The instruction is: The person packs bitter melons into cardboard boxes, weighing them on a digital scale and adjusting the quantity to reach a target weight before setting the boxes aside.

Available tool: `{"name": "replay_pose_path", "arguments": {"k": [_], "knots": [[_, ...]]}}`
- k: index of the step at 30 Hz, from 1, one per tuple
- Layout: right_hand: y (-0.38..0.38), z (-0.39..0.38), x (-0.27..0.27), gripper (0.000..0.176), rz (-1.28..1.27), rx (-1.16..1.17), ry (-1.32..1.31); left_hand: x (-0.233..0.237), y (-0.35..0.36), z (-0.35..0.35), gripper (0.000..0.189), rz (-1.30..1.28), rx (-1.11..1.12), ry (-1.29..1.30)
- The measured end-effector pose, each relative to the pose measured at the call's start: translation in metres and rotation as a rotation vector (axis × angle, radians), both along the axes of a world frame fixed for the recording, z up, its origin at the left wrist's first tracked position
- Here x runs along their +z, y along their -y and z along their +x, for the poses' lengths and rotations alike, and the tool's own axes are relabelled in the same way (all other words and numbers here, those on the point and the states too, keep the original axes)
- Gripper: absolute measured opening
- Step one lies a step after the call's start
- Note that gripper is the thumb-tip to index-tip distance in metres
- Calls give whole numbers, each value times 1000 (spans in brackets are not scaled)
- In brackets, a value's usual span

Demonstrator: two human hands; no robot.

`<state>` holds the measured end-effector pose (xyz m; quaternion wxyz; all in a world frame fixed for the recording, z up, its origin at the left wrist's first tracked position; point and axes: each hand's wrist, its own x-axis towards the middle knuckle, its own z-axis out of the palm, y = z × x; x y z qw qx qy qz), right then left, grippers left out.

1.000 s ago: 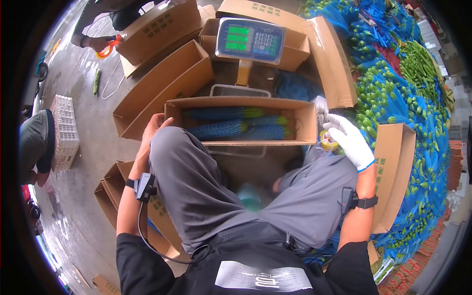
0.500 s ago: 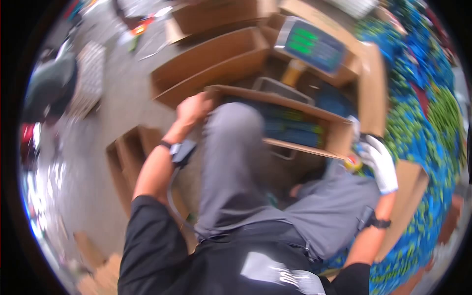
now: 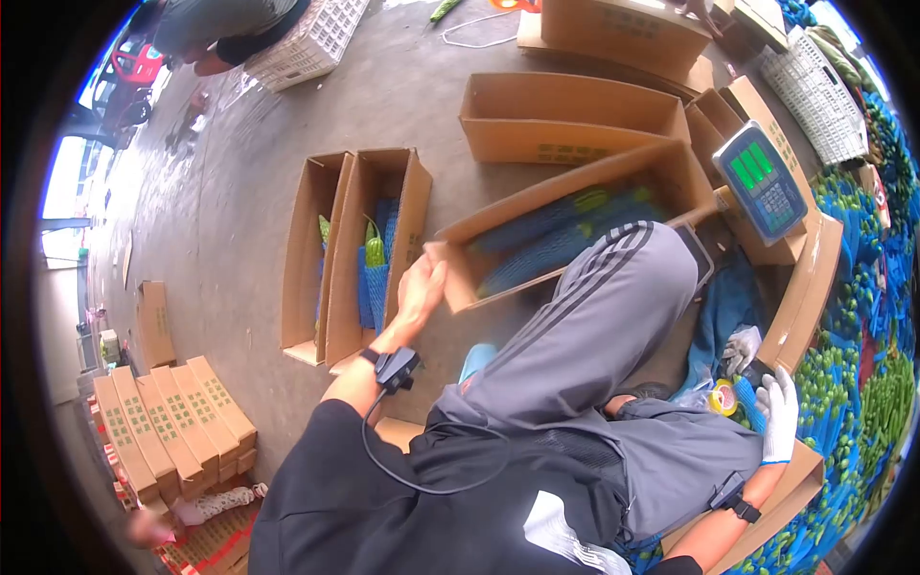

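My bare left hand [image 3: 422,287] grips the near left end of a long open cardboard box [image 3: 460,275]. Inside that box lie green vegetables in blue netting [image 3: 546,251]. The box's right end is close to a scale display [image 3: 762,180] with green digits. My right hand [image 3: 778,407], in a white glove with blue trim, has its fingers extended beside blue netting and a cardboard edge. A roll of yellow tape [image 3: 724,398] lies just left of it, near another white glove [image 3: 741,350].
Two upright-sided boxes [image 3: 356,249] with netted vegetables stand at left. An empty box [image 3: 575,115] is beyond. Flattened cartons [image 3: 172,422] are stacked lower left. A person [image 3: 216,34] bends by a white crate [image 3: 311,43]. Netted vegetables [image 3: 862,383] pile up at right.
The view has swung left. The held box has shifted away from the scale stand and turned, its left end still in my left hand. My right hand stays near the tape.
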<state>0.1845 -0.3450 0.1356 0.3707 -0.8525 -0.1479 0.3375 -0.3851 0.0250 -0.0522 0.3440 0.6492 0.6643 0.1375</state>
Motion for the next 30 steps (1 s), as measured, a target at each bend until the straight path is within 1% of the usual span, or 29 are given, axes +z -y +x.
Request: {"name": "replay_pose_path", "arguments": {"k": [2, 4, 5, 6, 7, 9, 11, 13, 14, 16, 18, 19, 20, 21, 22, 23, 24, 25, 26, 27, 28, 30], "knots": [[0, 0, -1, 62, -10, 16, 12, -16, 33, -40, 45, -31, 141, 66], [1, 2, -4, 61, -19, 28, 28, -45, 63, -86, 40, 35, 227, -98], [2, 5, -6, 61, -21, 38, 36, -52, 80, -106, 40, 34, 236, -97], [2, 8, -7, 60, -23, 51, 42, -56, 97, -124, 41, -22, 273, -125], [2, 11, -8, 60, -22, 62, 40, -62, 113, -136, 41, -77, 310, -154], [1, 13, -10, 60, -28, 83, 49, -77, 143, -143, 40, -67, 341, -180], [-3, 10, -10, 60, -37, 89, 59, -76, 166, -143, 39, -64, 368, -203], [-10, 10, -9, 60, -36, 98, 71, -58, 180, -136, 34, -548, 441, 106], [-11, 9, -9, 60, -32, 101, 70, -65, 194, -132, 29, -607, 642, 258], [-8, 8, -9, 60, -30, 96, 69, -52, 191, -133, 34, -728, 555, 161], [-10, 9, -10, 62, -27, 95, 68, -24, 159, -154, 44, -1031, 192, 91], [-9, 12, -12, 62, -27, 99, 66, 7, 131, -134, 51, -971, -111, -296], [-6, 15, -13, 62, -17, 94, 41, 6, 111, -137, 50, -735, -351, -484], [-3, 15, -14, 61, -10, 93, 11, 23, 96, -123, 49, -381, -359, -535], [-3, 14, -14, 61, -13, 104, 2, 28, 75, -107, 47, -184, -334, -441], [-5, 12, -14, 61, -50, 106, 32, 31, 55, -84, 52, -83, -321, -473], [-7, 11, -13, 60, -84, 103, 71, 20, 38, -69, 58, 122, -341, -389], [-8, 10, -13, 58, -90, 115, 92, 6, 21, -55, 61, 241, -356, -359], [-9, 8, -10, 58, -85, 115, 96, -5, 6, -40, 62, 271, -364, -376], [-13, 4, -7, 57, -76, 121, 116, -26, -7, -31, 60, 259, -374, -429], [-15, 2, -5, 55, -68, 127, 136, -43, -17, -26, 47, 217, -426, -459], [-9, 8, -11, 55, -81, 133, 152, -71, -23, -30, 26, 331, -497, -433]]}}
